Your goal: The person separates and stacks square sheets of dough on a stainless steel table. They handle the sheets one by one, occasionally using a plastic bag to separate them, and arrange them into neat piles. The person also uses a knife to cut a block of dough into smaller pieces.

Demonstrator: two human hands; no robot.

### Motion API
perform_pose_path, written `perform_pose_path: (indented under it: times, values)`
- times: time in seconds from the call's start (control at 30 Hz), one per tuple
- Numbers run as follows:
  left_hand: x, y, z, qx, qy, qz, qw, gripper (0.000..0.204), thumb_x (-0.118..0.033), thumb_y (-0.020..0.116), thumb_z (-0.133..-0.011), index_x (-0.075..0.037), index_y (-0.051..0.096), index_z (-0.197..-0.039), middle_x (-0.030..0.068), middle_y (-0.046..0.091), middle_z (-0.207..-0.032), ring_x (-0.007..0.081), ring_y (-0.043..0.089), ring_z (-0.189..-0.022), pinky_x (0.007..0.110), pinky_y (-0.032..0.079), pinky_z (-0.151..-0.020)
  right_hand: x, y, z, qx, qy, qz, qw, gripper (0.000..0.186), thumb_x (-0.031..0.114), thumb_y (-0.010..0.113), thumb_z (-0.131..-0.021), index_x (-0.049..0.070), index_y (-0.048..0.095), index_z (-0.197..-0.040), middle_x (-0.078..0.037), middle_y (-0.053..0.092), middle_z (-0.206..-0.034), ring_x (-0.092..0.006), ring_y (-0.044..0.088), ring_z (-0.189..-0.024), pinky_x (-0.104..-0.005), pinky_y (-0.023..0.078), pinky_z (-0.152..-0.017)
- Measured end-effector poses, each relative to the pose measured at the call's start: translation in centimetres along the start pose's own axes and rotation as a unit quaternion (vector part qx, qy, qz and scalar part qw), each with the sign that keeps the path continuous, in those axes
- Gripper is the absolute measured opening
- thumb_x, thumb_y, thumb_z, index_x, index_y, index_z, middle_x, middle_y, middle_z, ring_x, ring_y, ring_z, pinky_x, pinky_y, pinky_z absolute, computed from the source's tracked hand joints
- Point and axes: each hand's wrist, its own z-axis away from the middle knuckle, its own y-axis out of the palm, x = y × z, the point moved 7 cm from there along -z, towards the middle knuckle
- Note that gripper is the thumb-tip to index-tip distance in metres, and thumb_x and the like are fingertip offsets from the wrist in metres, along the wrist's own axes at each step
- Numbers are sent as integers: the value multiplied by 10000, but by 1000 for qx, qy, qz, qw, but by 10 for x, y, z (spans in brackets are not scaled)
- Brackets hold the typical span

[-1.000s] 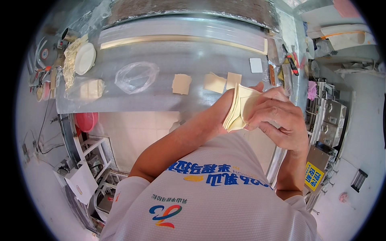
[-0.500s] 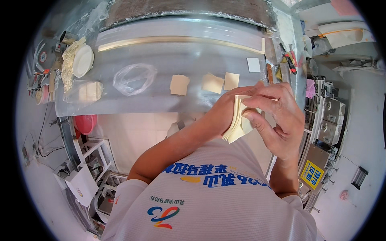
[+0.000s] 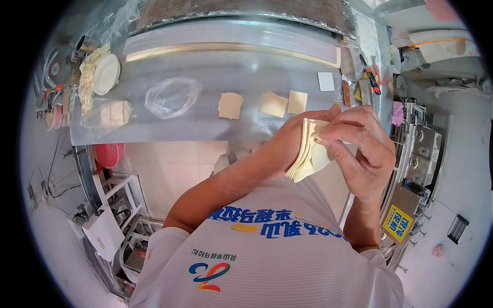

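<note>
A small stack of thin, pale yellow dough wrappers [image 3: 314, 160] rests in my left hand [image 3: 292, 137], tilted, with its layered edges fanned slightly on the left side. Most of the left fingers are hidden behind the stack and the other hand. My right hand [image 3: 367, 151] pinches the upper right part of the top wrapper between thumb and fingertips, and that sheet bends under the pinch. On the metal table beyond lie more square wrappers: a slightly uneven small pile [image 3: 230, 105], an overlapping pair [image 3: 273, 104] and a single neat square [image 3: 298, 102].
The metal table [image 3: 205, 131] holds a clear plastic bag [image 3: 173, 97], a bagged pale block [image 3: 115, 113] and a white bowl [image 3: 107, 74] at left. A white card [image 3: 325, 81] and red-black handled tools [image 3: 371, 81] lie right. A pink basin [image 3: 109, 155] sits below the table's left side.
My right thumb and fingers have shifted slightly right and closed on the top wrapper, which is now more creased. The left hand still supports the stack.
</note>
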Motion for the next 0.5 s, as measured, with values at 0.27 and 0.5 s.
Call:
perform_pose_path:
  times: [0.27, 0.5]
  values:
    - [1, 3, -6, -6, -44, 53, 998, 337, -398, 601, -1106, -77, 704, -1110, 6, 701, -901, 105, 698, -752, 263, 553, -629, 0, -2, 2, -22, -12, 33, 999, 184, -27, 844, -786, 4, 758, -946, -115, 739, -1014, -266, 636, -924, -365, 510, -836]
    - [9, -9, -16, 5, -76, 88, 993, 361, -411, 607, -1102, -66, 709, -1073, 7, 695, -853, 111, 688, -702, 268, 539, -581, 1, -2, 2, 70, -24, 1, 997, 225, 41, 864, -776, 48, 741, -964, -79, 762, -1053, -313, 660, -998, -392, 515, -886]
